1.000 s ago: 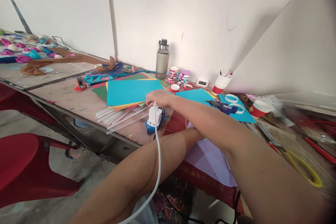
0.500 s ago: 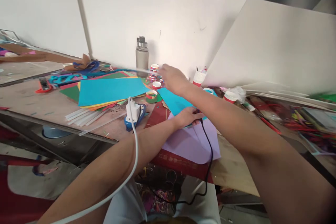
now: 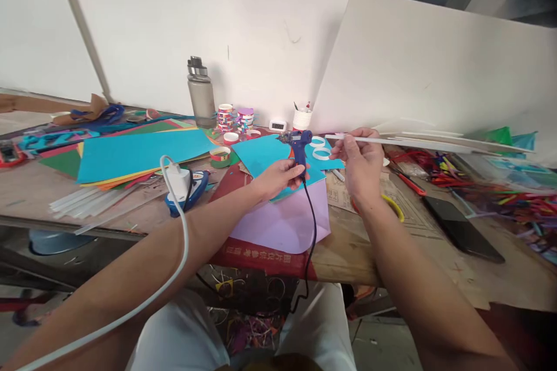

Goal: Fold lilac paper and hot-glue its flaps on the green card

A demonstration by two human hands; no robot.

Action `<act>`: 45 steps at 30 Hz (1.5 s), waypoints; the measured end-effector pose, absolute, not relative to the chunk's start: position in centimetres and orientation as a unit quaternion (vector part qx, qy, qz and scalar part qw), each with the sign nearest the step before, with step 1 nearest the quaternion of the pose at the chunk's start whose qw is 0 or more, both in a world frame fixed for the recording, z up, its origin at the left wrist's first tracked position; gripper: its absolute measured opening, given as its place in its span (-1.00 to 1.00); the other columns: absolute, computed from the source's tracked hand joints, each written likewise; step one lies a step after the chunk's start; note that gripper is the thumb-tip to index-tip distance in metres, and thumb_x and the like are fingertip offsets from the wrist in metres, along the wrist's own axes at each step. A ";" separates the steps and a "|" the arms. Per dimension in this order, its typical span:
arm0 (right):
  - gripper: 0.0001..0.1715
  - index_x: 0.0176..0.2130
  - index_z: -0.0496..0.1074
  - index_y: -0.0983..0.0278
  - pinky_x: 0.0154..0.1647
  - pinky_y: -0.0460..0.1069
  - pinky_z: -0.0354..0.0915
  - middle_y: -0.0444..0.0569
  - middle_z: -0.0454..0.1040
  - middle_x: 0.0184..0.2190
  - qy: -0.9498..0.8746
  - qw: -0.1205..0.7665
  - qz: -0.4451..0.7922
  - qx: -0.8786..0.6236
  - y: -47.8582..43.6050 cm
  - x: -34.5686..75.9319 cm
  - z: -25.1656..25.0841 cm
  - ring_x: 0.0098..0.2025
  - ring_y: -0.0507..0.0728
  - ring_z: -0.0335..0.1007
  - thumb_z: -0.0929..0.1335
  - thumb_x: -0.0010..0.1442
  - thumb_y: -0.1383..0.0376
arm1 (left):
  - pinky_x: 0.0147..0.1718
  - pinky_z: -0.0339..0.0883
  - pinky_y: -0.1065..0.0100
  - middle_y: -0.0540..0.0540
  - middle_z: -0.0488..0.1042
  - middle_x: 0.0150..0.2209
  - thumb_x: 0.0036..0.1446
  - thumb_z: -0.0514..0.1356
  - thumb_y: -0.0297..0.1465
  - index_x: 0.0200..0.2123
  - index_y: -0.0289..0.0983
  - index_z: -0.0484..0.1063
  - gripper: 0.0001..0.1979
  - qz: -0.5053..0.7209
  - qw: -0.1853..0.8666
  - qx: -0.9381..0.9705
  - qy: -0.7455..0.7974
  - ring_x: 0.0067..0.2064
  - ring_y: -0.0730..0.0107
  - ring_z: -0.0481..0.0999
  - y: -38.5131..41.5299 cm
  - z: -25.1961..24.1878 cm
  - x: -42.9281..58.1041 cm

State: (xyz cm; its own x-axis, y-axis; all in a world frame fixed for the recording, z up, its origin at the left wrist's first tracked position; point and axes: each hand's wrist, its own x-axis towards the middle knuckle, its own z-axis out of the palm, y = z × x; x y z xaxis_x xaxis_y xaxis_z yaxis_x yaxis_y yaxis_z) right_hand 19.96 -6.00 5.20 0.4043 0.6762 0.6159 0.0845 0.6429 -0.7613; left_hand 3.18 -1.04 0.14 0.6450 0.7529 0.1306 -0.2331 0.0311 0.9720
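My left hand [image 3: 276, 179] is wrapped round the handle of a blue hot glue gun [image 3: 299, 151]. Its nozzle points left, and a black cord hangs from the grip. To its right, my right hand [image 3: 364, 165] pinches a whitish glue stick [image 3: 335, 136], whose tip points at the back of the gun with a small gap between. Beneath the gun lie blue card sheets [image 3: 259, 156] and a lilac sheet [image 3: 282, 220]. White paper rings [image 3: 322, 153] rest on the blue card between my hands.
A grey bottle [image 3: 201, 95], decorated cup stacks [image 3: 225, 119] and a white pen cup [image 3: 301, 120] stand along the wall. At left are a white charger [image 3: 178, 179], glue sticks [image 3: 82, 200] and coloured card [image 3: 139, 153]. A black phone [image 3: 461, 229] lies right. White cable crosses my left forearm.
My right hand has swung from the far middle of the table to the right, carrying the glue stick. The glue gun has come up into clear sight in my left hand. The view has turned right.
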 end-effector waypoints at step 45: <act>-0.68 -0.23 0.35 0.21 -0.46 -0.08 0.34 -0.11 0.48 -0.28 -0.540 0.621 0.307 -0.478 -5.7 21.8 2.1 -0.43 -0.02 0.38 0.37 0.09 0.07 | -0.27 0.23 0.32 -0.12 0.44 -0.20 -0.13 0.28 0.05 -0.27 -0.26 0.48 -0.48 0.098 0.129 0.923 0.348 -0.15 0.17 0.41 0.0 2.5 -0.3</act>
State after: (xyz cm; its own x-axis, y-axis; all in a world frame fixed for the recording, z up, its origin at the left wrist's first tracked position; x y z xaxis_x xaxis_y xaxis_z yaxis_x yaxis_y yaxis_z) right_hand 21.81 -5.70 2.06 0.2281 0.8975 0.3775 0.1351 0.3548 -0.9251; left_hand -0.29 0.01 2.50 0.7386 0.6679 0.0921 0.6171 -0.7247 0.3065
